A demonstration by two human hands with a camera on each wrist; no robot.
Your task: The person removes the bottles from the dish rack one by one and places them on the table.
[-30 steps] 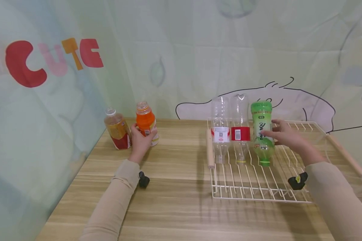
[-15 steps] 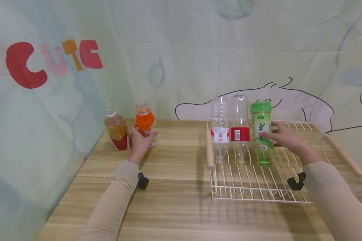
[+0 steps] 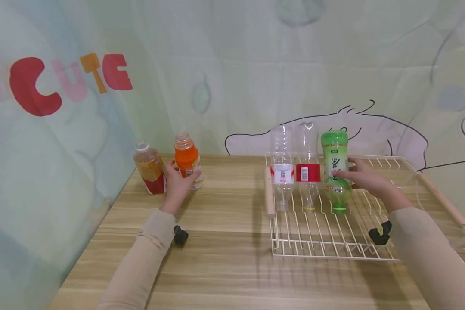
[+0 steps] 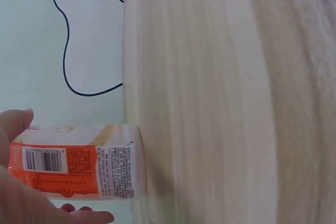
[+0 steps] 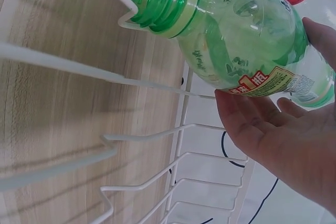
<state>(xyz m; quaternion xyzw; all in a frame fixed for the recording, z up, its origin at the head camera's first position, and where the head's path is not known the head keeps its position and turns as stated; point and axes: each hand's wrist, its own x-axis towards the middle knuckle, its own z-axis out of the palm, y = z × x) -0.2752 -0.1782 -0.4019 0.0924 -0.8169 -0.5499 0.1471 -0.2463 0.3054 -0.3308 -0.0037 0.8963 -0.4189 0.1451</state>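
In the head view my left hand [image 3: 179, 183] holds the orange-labelled plastic bottle [image 3: 187, 156] at its lower part, thumb and fingers on opposite sides. This bottle stands upright without a cap on the table, and its barcode label [image 4: 63, 169] shows in the left wrist view. Close on its left is a capless bottle [image 3: 151, 168] with an amber and red label. On the right, my right hand [image 3: 368, 175] holds a green plastic bottle [image 3: 334, 157] around its middle, neck down on the white wire rack [image 3: 314, 241]. Its open mouth [image 5: 157, 1] meets a wire.
Two clear bottles, one with a white label [image 3: 283, 174] and one with a red label [image 3: 308, 173], stand neck down in the rack beside the green one. Wooden handles [image 3: 269, 191] flank the rack. A printed curtain [image 3: 224, 86] hangs behind the wooden table [image 3: 217, 267].
My left hand and wrist have shifted slightly left at the orange bottle. The right hand and the green bottle stay almost in place; the view has tilted a little.
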